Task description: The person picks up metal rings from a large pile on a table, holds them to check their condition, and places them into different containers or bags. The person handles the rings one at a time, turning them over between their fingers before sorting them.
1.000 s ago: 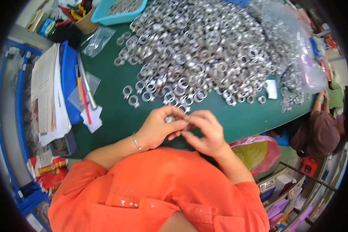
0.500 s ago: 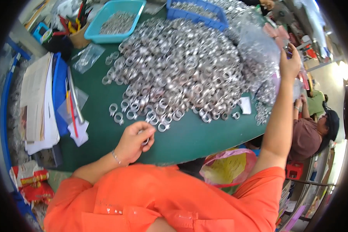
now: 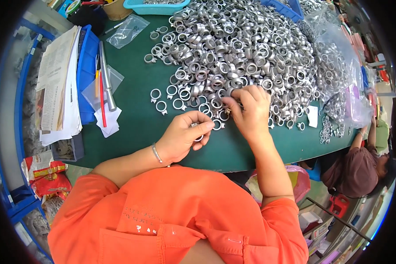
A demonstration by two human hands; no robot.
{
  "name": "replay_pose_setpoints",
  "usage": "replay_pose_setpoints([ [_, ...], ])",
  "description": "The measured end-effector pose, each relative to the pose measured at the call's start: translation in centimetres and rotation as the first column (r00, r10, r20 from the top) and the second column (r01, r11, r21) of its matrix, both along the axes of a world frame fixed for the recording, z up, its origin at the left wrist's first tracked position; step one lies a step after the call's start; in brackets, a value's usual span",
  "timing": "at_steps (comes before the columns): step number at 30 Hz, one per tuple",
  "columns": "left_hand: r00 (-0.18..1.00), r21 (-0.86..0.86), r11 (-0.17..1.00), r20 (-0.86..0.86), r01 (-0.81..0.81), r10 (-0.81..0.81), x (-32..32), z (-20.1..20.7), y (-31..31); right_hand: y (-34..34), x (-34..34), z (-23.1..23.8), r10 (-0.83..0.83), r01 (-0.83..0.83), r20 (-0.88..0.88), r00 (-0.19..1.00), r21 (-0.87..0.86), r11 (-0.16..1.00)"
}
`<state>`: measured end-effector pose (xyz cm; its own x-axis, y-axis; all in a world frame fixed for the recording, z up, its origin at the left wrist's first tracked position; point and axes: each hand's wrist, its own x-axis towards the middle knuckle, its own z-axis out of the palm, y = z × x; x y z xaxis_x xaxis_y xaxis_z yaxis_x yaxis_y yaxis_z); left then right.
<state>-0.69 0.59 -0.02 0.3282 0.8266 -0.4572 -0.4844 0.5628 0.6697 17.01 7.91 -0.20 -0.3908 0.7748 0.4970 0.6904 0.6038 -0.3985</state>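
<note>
My left hand point(image 3: 184, 135) is closed over the green table's near edge, thumb and fingers around a metal ring point(image 3: 199, 138) that shows only in part. At the near edge of a big pile of silvery metal rings point(image 3: 246, 57), my right hand point(image 3: 251, 110) reaches down with its thumb and fingers curled together. What its fingertips hold among the rings is too small to make out. Several rings with small lugs, such as a loose ring point(image 3: 161, 107), lie flat on the table left of the pile.
On the left stand papers point(image 3: 59, 83), a blue tray point(image 3: 89, 66) and a red pen point(image 3: 103, 99). A turquoise basket point(image 3: 156, 8) and a blue basket point(image 3: 290, 9) sit at the back. Plastic bags of rings point(image 3: 334, 66) lie right. Another person point(image 3: 354, 171) is at the far right.
My right hand has come from the pink objects at the far right to the near edge of the pile. The view has shifted; my left hand still holds its ring.
</note>
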Motion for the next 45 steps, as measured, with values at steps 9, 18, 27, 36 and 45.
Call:
replay_pose_setpoints([
  [9, 0.986, 0.167, 0.981, -0.156, 0.093, -0.067, 0.2, 0.4, 1.5, -4.4, 0.0, -0.6, 0.202, -0.245, -0.389, 0.899, -0.062, 0.968],
  [18, 0.917, 0.532, 0.822, -0.397, 0.202, 0.032, 0.1, -0.1, 0.7, -6.3, 0.4, -1.5, -0.329, -0.563, -0.803, 0.497, -0.587, 0.582],
  [27, 0.887, 0.601, 0.777, -0.444, 0.188, 0.128, 0.4, -0.2, 0.1, -7.1, -0.2, -1.6, -0.133, -0.449, -0.826, 0.548, -0.425, 0.786],
  [36, 0.879, 0.628, 0.757, -0.449, 0.181, 0.163, 0.3, -0.5, 0.0, -6.8, 0.0, -1.0, -0.037, -0.152, -0.665, 0.746, -0.224, 0.963],
  [45, 0.986, 0.199, 0.973, -0.137, 0.118, -0.091, 0.3, 0.5, -0.2, -7.2, 0.0, 0.2, 0.047, -0.139, -0.597, 0.801, -0.108, 0.984],
])
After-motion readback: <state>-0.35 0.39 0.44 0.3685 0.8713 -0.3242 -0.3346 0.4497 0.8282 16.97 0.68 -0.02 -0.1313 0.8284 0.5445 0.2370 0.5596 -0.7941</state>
